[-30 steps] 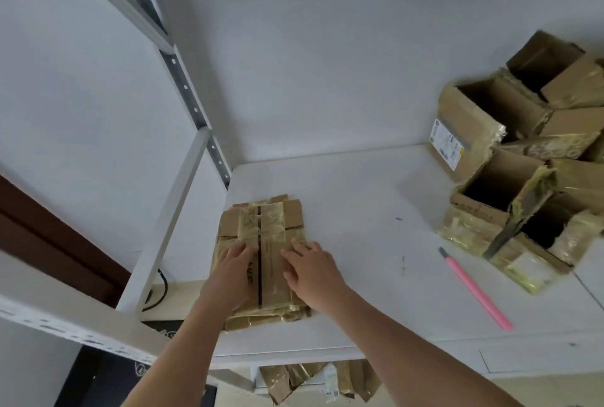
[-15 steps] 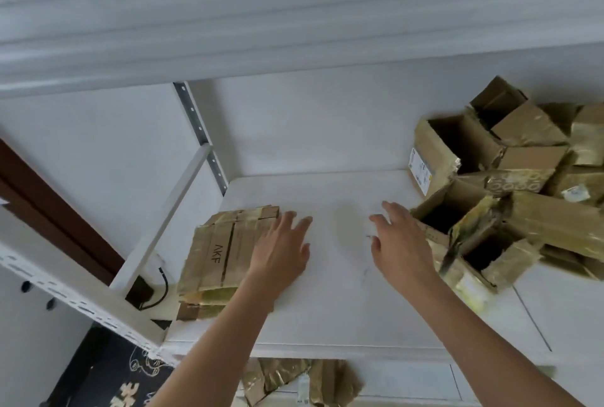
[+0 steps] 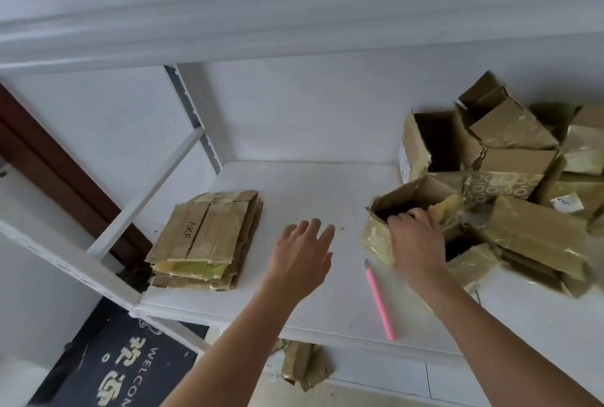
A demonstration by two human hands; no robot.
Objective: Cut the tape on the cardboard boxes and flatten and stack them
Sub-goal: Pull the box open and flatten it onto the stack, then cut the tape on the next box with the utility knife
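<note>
A stack of flattened cardboard boxes (image 3: 209,238) wrapped in yellowish tape lies at the left of the white shelf (image 3: 310,190). A heap of open, unflattened boxes (image 3: 510,177) fills the right side. My right hand (image 3: 415,243) grips the near rim of the front open box (image 3: 402,199), fingers curled over its edge. My left hand (image 3: 302,253) hovers over the bare shelf between stack and heap, fingers spread, holding nothing. A pink utility knife (image 3: 380,303) lies on the shelf just left of my right forearm.
A white upper shelf board (image 3: 294,14) hangs overhead. A slanted white frame bar (image 3: 143,200) and perforated upright stand at the left. Cardboard scraps (image 3: 304,365) show below the shelf edge. A dark welcome mat (image 3: 111,367) lies on the floor.
Both hands left the flattened stack and moved right. My right hand reached the front open box and took hold of its rim; my left hand now hovers mid-shelf.
</note>
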